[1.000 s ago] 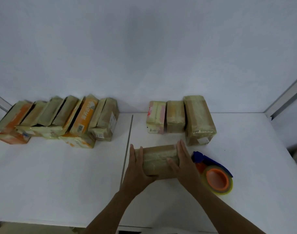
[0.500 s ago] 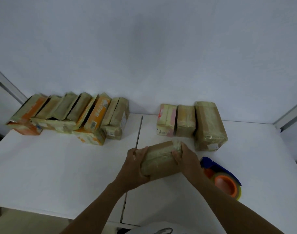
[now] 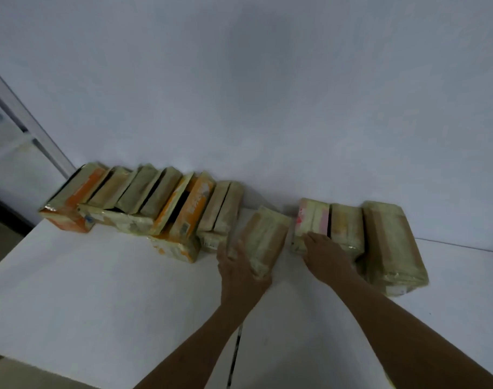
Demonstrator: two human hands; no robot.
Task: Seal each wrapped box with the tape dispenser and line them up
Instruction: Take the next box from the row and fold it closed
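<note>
A brown wrapped box (image 3: 267, 234) lies tilted near the wall, in the gap between two groups of boxes. My left hand (image 3: 239, 268) grips its near left end. My right hand (image 3: 323, 254) is off that box and rests on the near end of a pink-and-white wrapped box (image 3: 312, 217), its fingers not clearly seen. To the right of that box stand a tan box (image 3: 346, 226) and a larger brown box (image 3: 391, 242), side by side. The tape dispenser is out of view.
A leaning row of several wrapped boxes (image 3: 155, 197), some orange, fills the back left of the white table (image 3: 99, 290) against the wall. A dark seam (image 3: 235, 355) splits the tabletop near my arms. The table's left edge drops off at the lower left.
The brown box has gone from the table's middle to the back, between the two groups. My right hand left it and now touches the pink-and-white box. The tape dispenser has dropped out of view.
</note>
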